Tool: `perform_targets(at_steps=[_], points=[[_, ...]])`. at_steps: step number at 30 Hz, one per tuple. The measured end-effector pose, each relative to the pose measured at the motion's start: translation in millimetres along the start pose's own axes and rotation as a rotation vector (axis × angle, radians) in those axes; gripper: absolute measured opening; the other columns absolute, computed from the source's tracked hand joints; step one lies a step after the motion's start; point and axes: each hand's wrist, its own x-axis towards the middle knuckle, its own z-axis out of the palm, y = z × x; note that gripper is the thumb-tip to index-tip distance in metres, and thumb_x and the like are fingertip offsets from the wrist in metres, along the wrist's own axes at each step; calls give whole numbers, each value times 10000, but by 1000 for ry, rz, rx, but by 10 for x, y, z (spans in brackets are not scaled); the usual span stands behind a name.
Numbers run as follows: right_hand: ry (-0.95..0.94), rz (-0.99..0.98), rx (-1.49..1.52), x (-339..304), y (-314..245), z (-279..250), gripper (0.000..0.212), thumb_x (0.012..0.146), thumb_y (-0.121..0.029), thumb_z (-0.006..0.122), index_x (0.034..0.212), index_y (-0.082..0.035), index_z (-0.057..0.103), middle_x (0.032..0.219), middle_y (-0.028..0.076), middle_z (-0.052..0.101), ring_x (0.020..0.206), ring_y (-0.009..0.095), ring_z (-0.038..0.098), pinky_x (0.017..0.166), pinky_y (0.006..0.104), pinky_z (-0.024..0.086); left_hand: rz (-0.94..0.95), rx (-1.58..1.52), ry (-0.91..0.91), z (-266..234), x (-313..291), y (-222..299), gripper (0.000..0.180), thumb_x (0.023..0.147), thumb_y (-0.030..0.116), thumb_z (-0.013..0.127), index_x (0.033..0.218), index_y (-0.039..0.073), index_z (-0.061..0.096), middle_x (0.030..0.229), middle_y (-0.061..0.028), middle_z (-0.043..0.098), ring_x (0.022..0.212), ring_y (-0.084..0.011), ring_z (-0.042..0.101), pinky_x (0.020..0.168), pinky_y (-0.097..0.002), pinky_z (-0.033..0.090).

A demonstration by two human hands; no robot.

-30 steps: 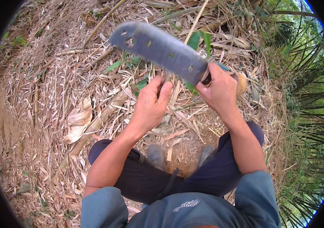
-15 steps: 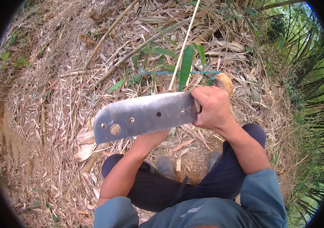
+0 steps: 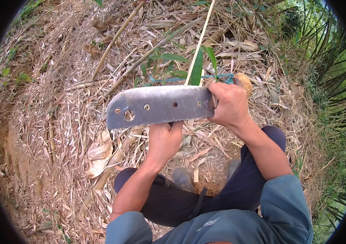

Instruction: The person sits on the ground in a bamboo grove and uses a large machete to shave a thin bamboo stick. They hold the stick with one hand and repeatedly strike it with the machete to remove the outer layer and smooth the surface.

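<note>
My right hand (image 3: 230, 105) is closed round the handle of a broad machete (image 3: 156, 106); the rounded wooden butt (image 3: 243, 83) sticks out beyond the fist. The grey blade has several holes and points left, almost level. Below its lower edge my left hand (image 3: 165, 142) is closed, with the fingertips hidden behind the blade. A thin pale bamboo strip (image 3: 199, 42) rises from behind the blade, in line with my left hand's grip. Green leaves (image 3: 197, 69) show beside the strip.
Dry bamboo leaves and litter (image 3: 71, 142) cover the slope. Thin poles (image 3: 118, 36) lie at the far left. A blue cord (image 3: 173, 80) runs behind the machete. My boots (image 3: 183, 179) and bent knees are below. Green palm-like growth (image 3: 335, 81) stands at right.
The machete has shifted slightly up the picture and right, and its blade has turned more level. More of my left hand now shows beneath it. My right hand keeps its hold.
</note>
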Motion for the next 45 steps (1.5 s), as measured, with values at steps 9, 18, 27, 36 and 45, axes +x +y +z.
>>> perform_targets(at_steps=[9,18,27,36,45], points=[[105,9,-75,12,161,40,230,706,-236,749,769,-87,586,684,101,641,624,309,668,601,415,528,12,-178,7,96,-41,69,316,1000,94,598,1267,-73,625,810,-79,654,695,-112,528,624,-336,449],[51,-8,2,-78,105,2,214,684,-205,748,755,-85,586,673,114,651,621,317,674,581,425,512,171,-47,-29,105,-155,-108,402,996,83,598,1374,-54,574,945,-198,689,748,-177,628,683,-378,498],[89,515,-118,83,519,-245,197,694,-197,744,772,-83,602,691,113,673,629,319,691,588,429,539,86,-75,-40,153,-258,68,375,967,53,617,1318,-79,612,927,-199,716,711,-162,616,675,-310,508],[27,355,-74,-33,499,-386,235,672,-210,775,796,-84,620,725,112,695,664,321,699,612,420,549,18,-39,-48,159,-194,254,377,1002,96,635,1320,-102,602,981,-114,720,817,-91,566,732,-273,487],[87,147,-124,-206,668,-516,285,702,-251,790,871,-50,678,760,113,725,669,292,716,630,420,556,45,-52,-52,289,-179,428,372,1002,75,639,1340,-74,602,1008,-66,681,819,-68,550,703,-234,465]])
